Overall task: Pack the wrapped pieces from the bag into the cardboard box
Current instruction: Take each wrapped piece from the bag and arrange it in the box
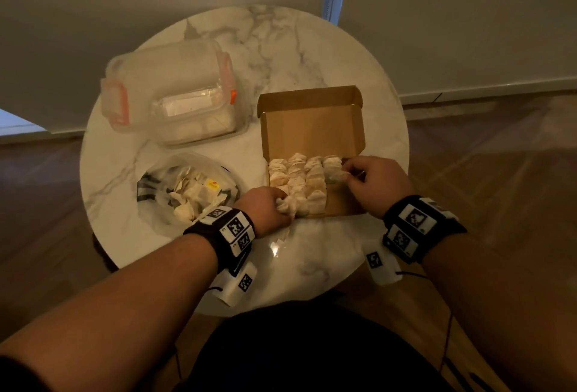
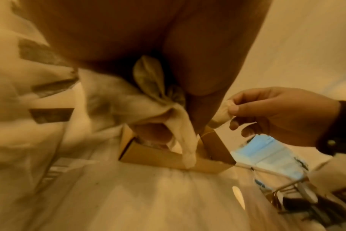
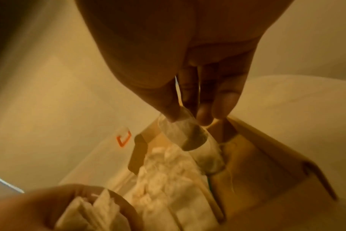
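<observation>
Surface: a round marble surface point(image 1: 312, 254) is seen, and all the things are carried by it.
Plastic container: a clear container point(image 1: 175, 95) with orange clips is placed at the far left, apart from the work.
Cardboard box: the cardboard box point(image 1: 312, 123) is opened, its lid stands up at the far side; three rows of wrapped pieces point(image 1: 296, 179) are already laid inside, and the right strip of the floor is mostly bare.
Bag: the bag point(image 1: 187, 188) is lying just left of the box, and more pieces are kept in it.
Left hand: the left hand point(image 1: 265, 207) is closed around a small bunch of pieces point(image 2: 148, 81) at the near left corner of the box.
Right hand: one piece point(image 3: 186, 134) is pinched by thumb and fingertips of the right hand point(image 1: 374, 179), above the bare right strip.
Key relation: the held piece hangs straight below the right grip, long axis pointing down into the gap beside the third row; it is judged that only lowering is needed, and the right hand is the nearer one.
</observation>
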### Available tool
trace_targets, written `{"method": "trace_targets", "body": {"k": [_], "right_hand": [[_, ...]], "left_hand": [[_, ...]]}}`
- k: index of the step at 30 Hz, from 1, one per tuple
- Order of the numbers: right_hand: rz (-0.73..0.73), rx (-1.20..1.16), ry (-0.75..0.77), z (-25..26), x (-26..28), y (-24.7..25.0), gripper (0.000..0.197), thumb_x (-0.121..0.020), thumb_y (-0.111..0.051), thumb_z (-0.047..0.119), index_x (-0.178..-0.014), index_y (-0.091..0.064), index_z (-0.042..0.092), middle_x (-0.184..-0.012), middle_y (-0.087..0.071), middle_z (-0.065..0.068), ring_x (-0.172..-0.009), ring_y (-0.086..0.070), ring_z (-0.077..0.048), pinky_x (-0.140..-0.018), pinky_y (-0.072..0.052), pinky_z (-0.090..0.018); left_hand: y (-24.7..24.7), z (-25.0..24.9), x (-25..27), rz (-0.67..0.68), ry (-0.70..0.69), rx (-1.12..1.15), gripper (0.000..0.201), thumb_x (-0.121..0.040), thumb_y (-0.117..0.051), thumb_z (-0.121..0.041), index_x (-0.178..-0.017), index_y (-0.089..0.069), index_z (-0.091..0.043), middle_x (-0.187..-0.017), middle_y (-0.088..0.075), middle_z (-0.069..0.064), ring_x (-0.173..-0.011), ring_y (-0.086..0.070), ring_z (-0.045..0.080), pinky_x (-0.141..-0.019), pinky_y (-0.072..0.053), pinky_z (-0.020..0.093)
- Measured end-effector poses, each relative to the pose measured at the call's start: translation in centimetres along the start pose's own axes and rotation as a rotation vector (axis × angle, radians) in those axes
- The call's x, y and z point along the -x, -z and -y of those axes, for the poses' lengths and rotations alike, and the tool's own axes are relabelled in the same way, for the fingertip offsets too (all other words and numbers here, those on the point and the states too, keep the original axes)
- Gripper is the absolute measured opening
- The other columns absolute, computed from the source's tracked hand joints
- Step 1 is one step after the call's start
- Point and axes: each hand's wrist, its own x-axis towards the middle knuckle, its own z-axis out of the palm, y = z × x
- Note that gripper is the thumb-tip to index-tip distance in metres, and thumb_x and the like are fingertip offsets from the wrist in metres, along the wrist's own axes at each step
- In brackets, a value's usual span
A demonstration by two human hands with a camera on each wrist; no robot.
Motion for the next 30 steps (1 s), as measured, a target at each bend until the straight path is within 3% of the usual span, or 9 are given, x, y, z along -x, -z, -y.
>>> {"method": "trace_targets", "body": {"k": [3, 8, 16, 19, 21, 24, 27, 30], "right_hand": [[0.104, 0.166, 0.007, -0.4, -1.2, -1.7, 0.020, -0.096, -0.062, 0.035, -0.108, -0.075, 0.027, -0.119, -0.066, -0.001, -0.104, -0.062, -0.025, -0.088, -0.051, -0.035], [0.168, 0.289, -0.063, -0.2, -2.8, -2.8, 0.025, -0.097, -0.059, 0.035, -0.117, -0.074, 0.030, -0.126, -0.063, -0.004, -0.110, -0.061, -0.027, -0.092, -0.051, -0.036], [0.051, 0.121, -0.132, -0.3, -2.7, -2.9, 0.022, -0.095, -0.063, 0.043, -0.113, -0.073, 0.036, -0.109, -0.073, 0.001, -0.098, -0.066, -0.023, -0.082, -0.054, -0.033], [-0.034, 0.015, -0.146, -0.3, -1.7, -2.6, 0.023, -0.094, -0.063, 0.036, -0.117, -0.069, 0.031, -0.104, -0.074, 0.001, -0.096, -0.067, -0.023, -0.084, -0.056, -0.036], [-0.062, -0.029, -0.148, -0.4, -0.8, -2.5, 0.017, -0.093, -0.063, 0.032, -0.109, -0.068, 0.029, -0.095, -0.073, 0.002, -0.087, -0.067, -0.022, -0.077, -0.057, -0.037], [0.109, 0.104, -0.117, -0.6, 0.4, -3.2, 0.015, -0.093, -0.059, 0.029, -0.099, -0.073, 0.028, -0.089, -0.071, 0.001, -0.084, -0.067, -0.023, -0.069, -0.050, -0.031], [0.307, 0.270, -0.084, -0.5, 0.2, -4.5, 0.029, -0.096, -0.053, 0.023, -0.114, -0.075, 0.026, -0.111, -0.073, -0.004, -0.101, -0.065, -0.026, -0.086, -0.054, -0.036], [0.358, 0.314, -0.061, 0.2, -0.6, -5.2, 0.035, -0.096, -0.051, 0.018, -0.124, -0.070, 0.026, -0.120, -0.069, -0.007, -0.107, -0.064, -0.030, -0.093, -0.053, -0.038]], "left_hand": [[-0.8, 0.5, -0.4, 0.034, -0.014, -0.056, 0.019, -0.088, -0.068, -0.037, -0.096, -0.068, -0.020, -0.088, -0.062, -0.002, -0.089, -0.063, 0.020, -0.071, -0.043, 0.027], [-1.6, 0.7, -0.6, 0.040, -0.024, -0.104, 0.028, -0.088, -0.067, -0.038, -0.106, -0.072, -0.016, -0.101, -0.069, 0.004, -0.093, -0.065, 0.022, -0.072, -0.046, 0.027], [-1.8, 0.7, -0.9, 0.027, -0.027, -0.110, 0.029, -0.088, -0.068, -0.041, -0.105, -0.073, -0.018, -0.102, -0.070, 0.004, -0.095, -0.066, 0.023, -0.073, -0.048, 0.027], [-1.8, 0.8, -1.0, 0.025, -0.028, -0.105, 0.027, -0.087, -0.068, -0.042, -0.103, -0.072, -0.020, -0.101, -0.070, 0.004, -0.094, -0.065, 0.022, -0.072, -0.046, 0.027], [-1.8, 0.9, -1.0, 0.025, -0.029, -0.096, 0.026, -0.087, -0.068, -0.042, -0.104, -0.072, -0.022, -0.101, -0.070, 0.003, -0.094, -0.065, 0.022, -0.073, -0.049, 0.028], [-1.8, 0.9, -1.0, 0.030, -0.028, -0.092, 0.026, -0.088, -0.068, -0.042, -0.104, -0.072, -0.022, -0.101, -0.069, 0.002, -0.094, -0.065, 0.021, -0.075, -0.051, 0.028], [-1.9, 0.8, -1.1, 0.033, -0.022, -0.093, 0.026, -0.087, -0.068, -0.043, -0.101, -0.072, -0.021, -0.097, -0.067, 0.001, -0.092, -0.064, 0.020, -0.073, -0.049, 0.028], [-1.8, 0.6, -1.0, 0.026, -0.029, -0.105, 0.017, -0.086, -0.069, -0.042, -0.090, -0.067, -0.026, -0.090, -0.063, -0.002, -0.087, -0.062, 0.019, -0.070, -0.045, 0.027]]}}
